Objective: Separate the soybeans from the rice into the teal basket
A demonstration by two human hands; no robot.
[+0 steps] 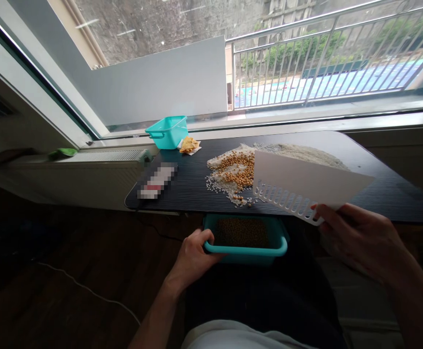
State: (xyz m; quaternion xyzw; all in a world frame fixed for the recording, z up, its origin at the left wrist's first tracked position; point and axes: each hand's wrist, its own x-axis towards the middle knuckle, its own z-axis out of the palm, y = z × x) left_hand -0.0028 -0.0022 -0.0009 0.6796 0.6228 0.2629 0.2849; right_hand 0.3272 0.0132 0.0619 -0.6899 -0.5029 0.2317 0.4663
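Left hand (196, 248): grip closed on a bin (247, 250) (beans (242, 231) inside, I note) below the edge of the table (189, 186). Right hand (360, 233): grip pinched on a slotted sheet (305, 180) by the heap (235, 169) of rice (305, 150) and beans.

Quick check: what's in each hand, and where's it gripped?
The left hand holds the nearer turquoise bin by its near-left rim corner; the right hand holds the white slotted sheet by its lower edge, near the slots' right end.

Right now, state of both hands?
Left hand: closed on the teal bin by its rim.
Right hand: closed on the white slotted sheet.
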